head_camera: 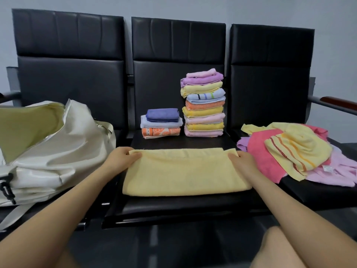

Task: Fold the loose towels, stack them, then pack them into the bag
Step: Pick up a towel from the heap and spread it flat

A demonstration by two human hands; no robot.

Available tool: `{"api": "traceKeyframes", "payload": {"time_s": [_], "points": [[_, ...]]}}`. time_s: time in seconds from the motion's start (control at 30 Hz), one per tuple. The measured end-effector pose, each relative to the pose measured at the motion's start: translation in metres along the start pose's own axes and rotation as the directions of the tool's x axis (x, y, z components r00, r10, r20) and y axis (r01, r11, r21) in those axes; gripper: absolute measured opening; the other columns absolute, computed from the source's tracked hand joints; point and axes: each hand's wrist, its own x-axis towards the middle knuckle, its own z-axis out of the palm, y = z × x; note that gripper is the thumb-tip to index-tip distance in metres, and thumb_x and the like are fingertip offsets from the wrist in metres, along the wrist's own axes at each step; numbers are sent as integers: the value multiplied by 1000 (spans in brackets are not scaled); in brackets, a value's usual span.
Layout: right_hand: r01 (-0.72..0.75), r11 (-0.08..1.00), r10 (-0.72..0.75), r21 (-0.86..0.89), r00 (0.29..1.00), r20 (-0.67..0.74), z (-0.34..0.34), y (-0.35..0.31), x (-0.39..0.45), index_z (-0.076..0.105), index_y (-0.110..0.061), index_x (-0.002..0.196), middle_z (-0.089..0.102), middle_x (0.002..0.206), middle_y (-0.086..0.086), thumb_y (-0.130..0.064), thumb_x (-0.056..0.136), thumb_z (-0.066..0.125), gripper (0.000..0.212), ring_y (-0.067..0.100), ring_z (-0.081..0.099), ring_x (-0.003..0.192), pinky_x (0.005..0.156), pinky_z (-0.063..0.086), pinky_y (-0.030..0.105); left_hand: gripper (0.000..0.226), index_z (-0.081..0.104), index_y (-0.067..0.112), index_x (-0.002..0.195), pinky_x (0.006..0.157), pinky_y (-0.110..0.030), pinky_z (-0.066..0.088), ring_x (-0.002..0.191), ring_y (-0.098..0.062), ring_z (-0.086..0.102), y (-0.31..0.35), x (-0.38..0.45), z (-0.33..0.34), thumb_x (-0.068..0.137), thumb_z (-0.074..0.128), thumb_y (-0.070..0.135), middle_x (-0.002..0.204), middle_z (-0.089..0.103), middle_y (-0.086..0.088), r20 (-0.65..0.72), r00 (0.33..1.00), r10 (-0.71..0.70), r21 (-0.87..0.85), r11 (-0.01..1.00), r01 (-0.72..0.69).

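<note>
**Yellow towel half folded on the middle seat**

Yellow terry lies in front of me: the pale yellow towel [183, 171] is spread flat on the middle seat [173, 206] of the black bench, already doubled into a wide band. My left hand [123, 154] pinches its far left corner and my right hand [242, 157] pinches the far right corner, each grip closed on the cloth with fingers curled over the edge.

I judge the step in hand to be squaring this fold before halving it again. To do it well, I would keep both corners level, pull the far edge taut so the layers line up, then bring one end across to meet the other and smooth out any trapped crease.

Behind the towel stand a tall stack [203, 105] of folded towels and a short stack [161, 123] just beside it on the left; the short one looks the safer landing spot, since the tall one could topple. Loose towels [293, 151] wait on the right seat, so much folding remains. The white bag [58, 151] sits open on the left seat.
</note>
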Motion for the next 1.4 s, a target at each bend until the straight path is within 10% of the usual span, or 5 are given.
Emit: {"api": "traceKeyframes", "payload": {"time_s": [0.3, 0.63, 0.97, 1.2, 1.4], "points": [[14, 999, -4, 50, 982, -189, 45, -18, 76, 64, -5, 82, 62, 80, 10, -22, 93, 52, 24, 29, 56, 79, 65, 38, 33, 26, 60, 17, 78, 58, -32, 35, 78, -20, 56, -27, 70, 31, 97, 47, 28, 76, 59, 3, -191, 981, 30, 202, 979, 9], [-69, 869, -17, -489, 985, -169, 62, 3, 95, 53, -16, 131, 52, 130, 13, -24, 96, 50, 36, 31, 49, 119, 89, 47, 40, 30, 65, 18, 117, 75, -39, 45, 108, -30, 50, -36, 101, 66, 97, 42, 22, 111, 56, -10, -158, 984, 80, 455, 890, 1], [-133, 790, 154, -598, 988, -17, 31, -3, 54, 56, -8, 115, 60, 118, 9, -63, 84, 56, 63, 29, 59, 107, 77, 45, 33, 41, 54, 18, 132, 101, -42, 35, 128, -27, 39, 7, 48, 82, 95, 52, 34, 135, 48, -8, -50, 939, 340, 459, 843, -281], [-314, 949, 299, 39, 930, 212, 24, -14, 33, 56, 0, 127, 63, 116, 11, -27, 87, 70, 50, 27, 62, 106, 91, 49, 35, 59, 24, 27, 151, 118, -48, 9, 148, -23, 5, 41, -1, 117, 99, 29, 56, 161, 8, -6, 376, 918, 127, 543, 773, -330], [-165, 910, 99, 381, 977, 187, 45, -54, 12, 55, -13, 130, 61, 122, 11, -18, 89, 62, 42, 26, 59, 106, 90, 47, 36, 55, 24, 24, 151, 110, -41, 31, 140, -28, 27, 43, -1, 100, 100, 41, 37, 156, 24, -9, 178, 956, 233, 418, 862, -288]]}}
